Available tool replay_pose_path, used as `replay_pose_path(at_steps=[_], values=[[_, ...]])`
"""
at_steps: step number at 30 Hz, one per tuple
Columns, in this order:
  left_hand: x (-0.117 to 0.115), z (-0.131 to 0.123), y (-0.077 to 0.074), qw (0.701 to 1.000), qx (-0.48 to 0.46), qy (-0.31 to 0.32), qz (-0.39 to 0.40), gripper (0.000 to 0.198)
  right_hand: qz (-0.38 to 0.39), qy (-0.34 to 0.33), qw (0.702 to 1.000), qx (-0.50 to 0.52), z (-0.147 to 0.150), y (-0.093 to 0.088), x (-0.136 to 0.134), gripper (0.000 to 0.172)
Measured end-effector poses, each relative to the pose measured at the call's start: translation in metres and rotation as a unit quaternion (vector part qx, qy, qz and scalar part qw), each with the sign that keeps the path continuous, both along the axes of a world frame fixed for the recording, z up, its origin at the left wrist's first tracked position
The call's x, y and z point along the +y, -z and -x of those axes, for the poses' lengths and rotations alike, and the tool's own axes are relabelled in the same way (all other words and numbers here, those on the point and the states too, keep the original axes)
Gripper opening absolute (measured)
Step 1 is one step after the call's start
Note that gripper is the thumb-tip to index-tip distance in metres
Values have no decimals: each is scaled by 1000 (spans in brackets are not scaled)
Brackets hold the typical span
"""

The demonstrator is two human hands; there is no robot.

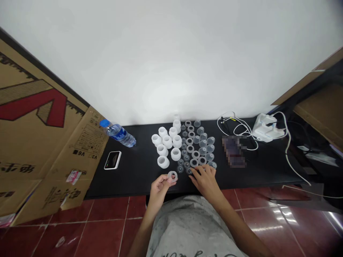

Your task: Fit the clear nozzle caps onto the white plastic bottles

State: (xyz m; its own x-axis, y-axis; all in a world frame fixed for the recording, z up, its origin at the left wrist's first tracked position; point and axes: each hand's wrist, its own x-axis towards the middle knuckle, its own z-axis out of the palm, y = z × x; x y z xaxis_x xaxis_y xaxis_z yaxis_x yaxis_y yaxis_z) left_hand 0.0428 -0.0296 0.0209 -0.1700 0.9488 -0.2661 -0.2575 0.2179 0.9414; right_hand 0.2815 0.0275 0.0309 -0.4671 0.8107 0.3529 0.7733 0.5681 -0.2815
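My left hand holds a transparent plastic ring up between thumb and fingertips, just above the black table. My right hand rests at the front of a group of small transparent rings and cups, its fingertips touching the nearest rings. Left of that group stand several white plastic sleeves, upright and close together. The far end of the rows sits against the white wall.
A water bottle lies at the table's back left, near a white device. On the right are a blurred phone, a white charger and tangled white cables. Flattened cardboard leans at the left; red tiles lie below.
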Motion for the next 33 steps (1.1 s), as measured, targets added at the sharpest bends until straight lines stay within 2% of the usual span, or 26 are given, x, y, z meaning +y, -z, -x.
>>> replay_pose_path(at_steps=[4,9,15,18,22,25,29,33], values=[[4,-4,-3,1000,3,0,-12,38,-5,3,1000,-14,8,8,2,20],[7,-21,-10,1000,-17,-14,-5,47,0,-13,1000,4,4,4,0,21],[10,-30,-19,1000,10,16,-22,47,71,-26,981,180,3,-3,1,18],[17,-34,-11,999,37,11,-26,45,91,-8,969,231,11,-1,4,13],[20,-35,8,996,78,-30,-32,43,81,11,966,246,19,4,7,11],[11,-29,19,981,170,-57,-71,34,82,20,965,247,16,9,5,12],[1,-24,19,940,312,-77,-112,31,92,26,963,250,9,14,2,14],[10,-28,15,938,326,-46,-105,43,97,12,961,260,6,14,3,18]])
